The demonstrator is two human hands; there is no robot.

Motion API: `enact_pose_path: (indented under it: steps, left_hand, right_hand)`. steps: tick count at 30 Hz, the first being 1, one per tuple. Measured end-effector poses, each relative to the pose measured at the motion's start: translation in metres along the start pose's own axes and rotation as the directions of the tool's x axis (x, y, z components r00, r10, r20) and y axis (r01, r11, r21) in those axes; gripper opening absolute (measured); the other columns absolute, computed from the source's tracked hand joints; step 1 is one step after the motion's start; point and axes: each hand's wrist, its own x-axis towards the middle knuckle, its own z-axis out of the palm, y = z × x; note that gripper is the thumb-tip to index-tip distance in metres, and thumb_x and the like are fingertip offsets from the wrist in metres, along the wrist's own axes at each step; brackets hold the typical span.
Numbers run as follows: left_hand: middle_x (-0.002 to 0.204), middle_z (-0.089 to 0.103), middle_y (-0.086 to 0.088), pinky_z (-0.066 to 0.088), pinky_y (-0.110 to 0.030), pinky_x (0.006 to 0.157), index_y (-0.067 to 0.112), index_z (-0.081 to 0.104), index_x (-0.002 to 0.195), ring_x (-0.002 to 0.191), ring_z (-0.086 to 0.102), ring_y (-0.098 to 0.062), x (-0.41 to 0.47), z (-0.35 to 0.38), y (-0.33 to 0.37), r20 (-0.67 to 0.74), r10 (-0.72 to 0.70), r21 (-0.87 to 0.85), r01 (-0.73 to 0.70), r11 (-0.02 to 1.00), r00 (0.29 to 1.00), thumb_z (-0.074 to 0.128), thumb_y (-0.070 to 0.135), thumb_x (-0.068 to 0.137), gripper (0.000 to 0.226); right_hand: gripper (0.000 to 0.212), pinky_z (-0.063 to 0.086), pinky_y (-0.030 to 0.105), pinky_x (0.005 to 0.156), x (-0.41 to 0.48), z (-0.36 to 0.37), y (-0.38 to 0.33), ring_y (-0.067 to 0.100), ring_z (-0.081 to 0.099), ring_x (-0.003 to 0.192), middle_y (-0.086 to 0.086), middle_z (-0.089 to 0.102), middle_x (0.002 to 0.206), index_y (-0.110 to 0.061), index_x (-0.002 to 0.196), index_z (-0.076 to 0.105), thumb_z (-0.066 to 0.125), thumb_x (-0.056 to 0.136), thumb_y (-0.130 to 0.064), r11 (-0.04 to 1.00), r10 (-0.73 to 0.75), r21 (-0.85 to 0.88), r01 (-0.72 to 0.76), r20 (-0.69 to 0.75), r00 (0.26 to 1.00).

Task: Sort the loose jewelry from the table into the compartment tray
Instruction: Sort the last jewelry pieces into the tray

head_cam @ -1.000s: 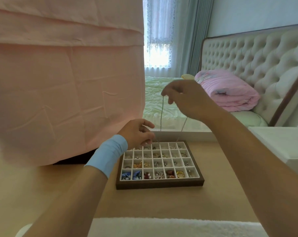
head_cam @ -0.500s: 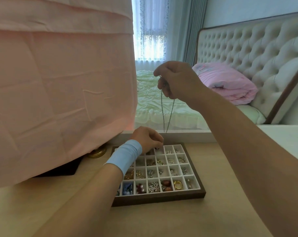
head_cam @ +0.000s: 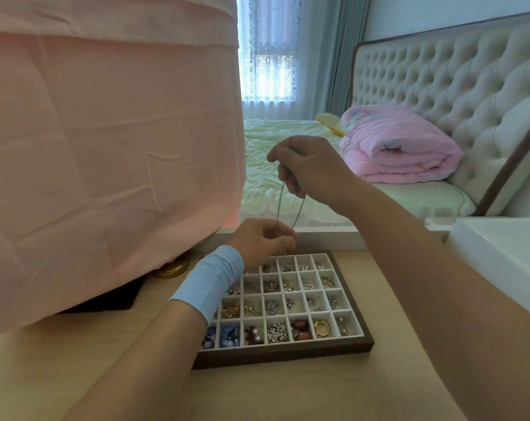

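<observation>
A thin silver chain necklace (head_cam: 297, 212) hangs in two strands between my hands. My right hand (head_cam: 309, 171) pinches its top, raised above the tray. My left hand (head_cam: 262, 241), with a light blue wrist band, holds the lower end just over the back row. The compartment tray (head_cam: 288, 355) has a dark wooden frame and white cells. Rings, earrings, pearl beads, gold pieces and blue and red stones fill many cells. My left forearm hides the tray's left cells.
A large pink cloth (head_cam: 105, 147) drapes over something at the left, reaching the tabletop. A gold round base (head_cam: 172, 268) and a dark mat (head_cam: 111, 299) show under it. A white box (head_cam: 500, 256) sits at right. A bed with a pink quilt (head_cam: 400, 150) lies beyond.
My right hand has come down closer to the tray with the chain, so the strands hang shorter. My left hand stays at the tray's back row.
</observation>
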Motion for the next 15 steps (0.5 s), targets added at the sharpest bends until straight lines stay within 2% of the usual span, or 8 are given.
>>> enact_pose_path:
  steps: [2,6,11,12,15]
  left_hand:
    - [0.089,0.076,-0.005,0.055,-0.042,0.092,0.021,0.075,0.087,0.081,0.069,-0.017,0.003,0.0,-0.006,-0.054,-0.018,-0.012,0.018,1.0,0.998,0.069,0.013,0.087,0.01]
    - [0.087,0.077,0.0,0.058,-0.043,0.086,0.026,0.075,0.085,0.088,0.072,-0.026,0.004,0.005,-0.012,0.011,-0.05,0.056,0.049,0.997,0.999,0.072,0.017,0.086,0.01]
    - [0.092,0.076,0.002,0.056,-0.037,0.092,0.022,0.076,0.098,0.089,0.072,-0.013,0.006,0.004,-0.018,-0.028,-0.091,0.062,0.092,0.994,0.995,0.075,0.018,0.084,0.014]
    - [0.095,0.076,0.003,0.055,-0.035,0.093,0.022,0.076,0.102,0.09,0.071,-0.012,0.005,0.002,-0.018,-0.027,-0.091,0.093,0.093,0.991,0.995,0.074,0.02,0.085,0.017]
    - [0.107,0.071,0.011,0.049,-0.028,0.095,0.032,0.072,0.108,0.099,0.064,-0.007,-0.005,-0.002,-0.016,-0.025,-0.055,0.374,0.06,0.925,0.998,0.065,0.031,0.091,0.019]
  right_hand:
    - [0.019,0.042,0.025,0.044,-0.003,-0.002,0.008,0.013,0.052,0.045,0.006,0.062,0.066,-0.015,0.088,0.071,0.055,0.099,-0.014,0.999,0.001,-0.032,-0.001,-0.006,1.0]
    - [0.024,0.046,0.024,0.056,-0.014,-0.001,0.029,0.01,0.054,0.051,-0.002,0.061,0.065,-0.019,0.085,0.07,0.054,0.102,-0.014,0.994,0.029,-0.111,-0.023,0.055,0.998]
    - [0.024,0.045,0.029,0.065,-0.028,0.012,0.058,0.009,0.056,0.056,-0.003,0.061,0.066,-0.021,0.086,0.07,0.054,0.101,-0.012,0.972,0.126,-0.221,-0.083,0.186,0.974]
    - [0.024,0.046,0.03,0.065,-0.029,0.013,0.061,0.01,0.056,0.055,-0.002,0.062,0.065,-0.02,0.086,0.07,0.054,0.101,-0.011,0.97,0.14,-0.224,-0.095,0.198,0.97]
    - [0.025,0.051,0.034,0.068,-0.03,0.016,0.067,0.015,0.061,0.06,0.003,0.064,0.068,-0.02,0.087,0.07,0.053,0.102,-0.009,0.965,0.163,-0.236,-0.111,0.213,0.963]
